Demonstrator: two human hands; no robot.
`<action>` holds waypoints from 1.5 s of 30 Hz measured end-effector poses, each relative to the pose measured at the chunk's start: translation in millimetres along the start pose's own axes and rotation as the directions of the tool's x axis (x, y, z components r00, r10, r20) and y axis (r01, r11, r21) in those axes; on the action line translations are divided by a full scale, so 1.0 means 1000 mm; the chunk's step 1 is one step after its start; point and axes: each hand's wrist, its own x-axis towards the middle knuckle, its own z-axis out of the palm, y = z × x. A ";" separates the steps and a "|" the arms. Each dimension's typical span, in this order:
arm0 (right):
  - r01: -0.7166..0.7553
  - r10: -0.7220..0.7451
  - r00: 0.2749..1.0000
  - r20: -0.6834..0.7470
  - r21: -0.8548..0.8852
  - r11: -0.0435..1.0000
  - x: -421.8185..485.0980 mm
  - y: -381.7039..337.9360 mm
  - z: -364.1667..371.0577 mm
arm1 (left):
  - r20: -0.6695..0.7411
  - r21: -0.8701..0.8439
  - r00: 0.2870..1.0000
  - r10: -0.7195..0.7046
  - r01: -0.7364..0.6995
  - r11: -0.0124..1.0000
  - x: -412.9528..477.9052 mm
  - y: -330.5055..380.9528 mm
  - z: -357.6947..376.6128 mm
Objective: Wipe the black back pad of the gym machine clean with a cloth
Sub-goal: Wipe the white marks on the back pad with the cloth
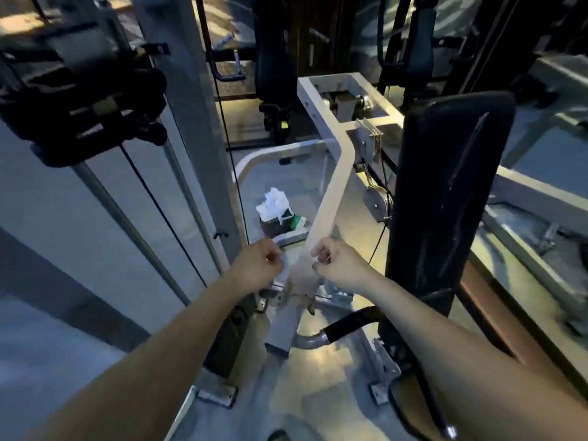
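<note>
The black back pad (445,198) stands upright at the right, long and narrow, with pale streaks across its face. Left of it, my left hand (259,265) and my right hand (340,265) are held close together in front of me. Both pinch a thin, pale, blurred cloth (300,275) that hangs between them. The cloth is apart from the pad. My right hand is about a hand's width left of the pad's lower edge.
A grey machine frame arm (334,192) slants down to my hands. A wipes packet (276,211) lies on the floor beyond them. A black-gripped handle (350,323) curves below my right forearm. A weight-stack column with cables (191,138) stands at the left.
</note>
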 end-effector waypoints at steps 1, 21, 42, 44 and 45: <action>0.033 -0.033 0.999 -0.005 -0.025 0.999 0.001 0.004 0.009 | 0.038 0.009 0.999 -0.013 0.012 1.000 -0.002 -0.004 0.004; -0.078 0.109 0.993 -0.054 0.403 0.912 -0.050 0.036 -0.022 | -0.127 -0.232 0.980 0.156 -0.182 0.956 -0.019 0.031 0.056; 0.238 -0.209 0.967 -0.144 0.228 0.944 -0.273 0.285 -0.233 | 0.215 -0.776 0.955 -0.207 0.295 0.557 -0.129 0.307 0.333; 0.200 -0.190 0.980 -0.065 0.285 0.937 -0.281 0.295 -0.230 | 0.236 -0.808 0.944 -0.230 0.323 0.493 -0.129 0.308 0.344; 0.170 -0.158 0.985 -0.062 0.316 0.933 -0.282 0.301 -0.226 | 0.245 -0.821 0.942 -0.228 0.327 0.468 -0.130 0.309 0.348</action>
